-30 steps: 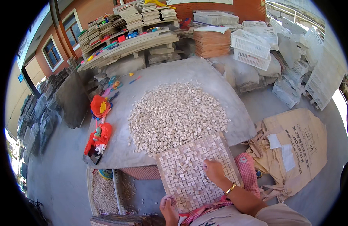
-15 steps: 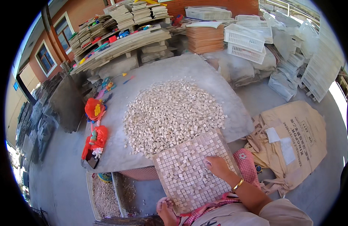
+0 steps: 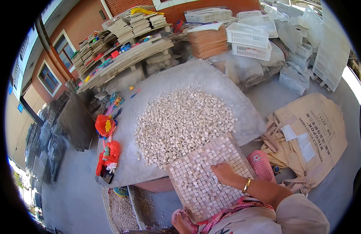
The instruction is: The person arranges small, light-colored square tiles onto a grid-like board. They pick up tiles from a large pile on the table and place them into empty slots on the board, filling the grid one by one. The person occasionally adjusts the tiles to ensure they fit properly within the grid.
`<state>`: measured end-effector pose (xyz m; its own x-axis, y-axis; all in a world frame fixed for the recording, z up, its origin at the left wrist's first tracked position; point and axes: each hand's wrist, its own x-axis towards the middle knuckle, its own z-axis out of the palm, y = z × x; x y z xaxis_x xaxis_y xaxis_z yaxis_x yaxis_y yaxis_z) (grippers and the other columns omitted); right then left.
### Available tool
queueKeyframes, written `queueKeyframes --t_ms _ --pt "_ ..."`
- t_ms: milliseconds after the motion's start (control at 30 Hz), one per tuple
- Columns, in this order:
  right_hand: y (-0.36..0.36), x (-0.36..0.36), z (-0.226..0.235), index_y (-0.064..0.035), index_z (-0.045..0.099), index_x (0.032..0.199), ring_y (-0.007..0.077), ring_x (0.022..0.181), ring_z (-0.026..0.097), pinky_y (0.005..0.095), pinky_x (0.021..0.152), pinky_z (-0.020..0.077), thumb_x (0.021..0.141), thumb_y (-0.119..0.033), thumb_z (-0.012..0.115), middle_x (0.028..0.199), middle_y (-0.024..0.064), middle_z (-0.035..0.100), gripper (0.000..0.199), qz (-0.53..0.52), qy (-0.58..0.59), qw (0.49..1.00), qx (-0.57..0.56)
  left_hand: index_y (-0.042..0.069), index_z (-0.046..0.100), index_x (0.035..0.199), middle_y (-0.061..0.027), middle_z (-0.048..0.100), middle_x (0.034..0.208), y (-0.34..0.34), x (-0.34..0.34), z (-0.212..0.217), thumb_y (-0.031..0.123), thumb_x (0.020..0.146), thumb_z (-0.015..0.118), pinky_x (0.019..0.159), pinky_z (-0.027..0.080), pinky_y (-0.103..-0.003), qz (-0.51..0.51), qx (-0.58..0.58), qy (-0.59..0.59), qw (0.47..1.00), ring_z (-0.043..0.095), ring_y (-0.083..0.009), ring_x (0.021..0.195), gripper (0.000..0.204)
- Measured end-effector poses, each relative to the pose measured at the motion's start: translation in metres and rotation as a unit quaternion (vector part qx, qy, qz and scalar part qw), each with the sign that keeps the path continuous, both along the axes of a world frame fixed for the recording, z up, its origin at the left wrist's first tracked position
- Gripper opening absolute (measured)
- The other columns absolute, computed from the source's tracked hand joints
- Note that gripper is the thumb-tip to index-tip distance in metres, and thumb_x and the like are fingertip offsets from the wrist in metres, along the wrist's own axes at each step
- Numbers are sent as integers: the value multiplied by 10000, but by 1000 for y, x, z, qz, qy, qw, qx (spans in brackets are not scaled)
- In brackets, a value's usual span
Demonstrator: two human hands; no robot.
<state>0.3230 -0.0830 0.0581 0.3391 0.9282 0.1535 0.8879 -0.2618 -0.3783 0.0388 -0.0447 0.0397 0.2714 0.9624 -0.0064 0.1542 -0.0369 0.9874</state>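
Nearest, the left hand (image 3: 180,220) grips the bottom edge of the grid board (image 3: 209,177), fingers curled under it. The right hand (image 3: 224,173) lies flat and open on the board's face, palm down on the small square tiles set in its cells, gripping nothing. The board leans tilted from the person's lap up to the near edge of the table (image 3: 211,82), a grey stone slab outdoors on a concrete floor.

Below the board on the left, a tray (image 3: 122,206) on the floor holds more small tiles. A pink checked cushion (image 3: 262,165) lies just right of the board, and tan sacks (image 3: 309,136) are heaped further right.

On the table a broad tile pile (image 3: 184,121) spreads just beyond the board. Red cloths (image 3: 106,150) and small toys lie along its left edge.

Further off stand white crates (image 3: 248,39), stacked slabs (image 3: 207,41), and a shelf (image 3: 125,58) of boards against a brick wall (image 3: 125,6).
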Motion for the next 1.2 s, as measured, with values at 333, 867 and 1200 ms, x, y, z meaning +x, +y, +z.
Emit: queueKeyframes --t_ms 333,867,1200 --pt "-39 -38 46 -19 433 1261 362 1161 466 421 983 379 828 -166 621 1271 205 463 495 38 222 955 192 -70 539 1096 -124 630 944 24 19 -9 173 948 441 705 509 -269 -28 -161 -117 980 613 -174 823 301" --pt "-145 37 -10 57 549 1144 146 881 602 293 782 457 900 -164 530 954 100 648 330 -204 477 835 183 5 578 817 -2 559 725 33 1 5 103 898 433 630 427 -234 -81 -258 -134 953 525 -99 644 194" --pt "-180 -4 17 114 491 1196 164 1003 573 272 866 440 895 -170 575 1094 123 613 423 -247 562 749 250 -46 586 1009 -83 646 894 -8 -38 27 98 906 420 700 487 -256 -72 -281 -165 943 623 -148 765 242"
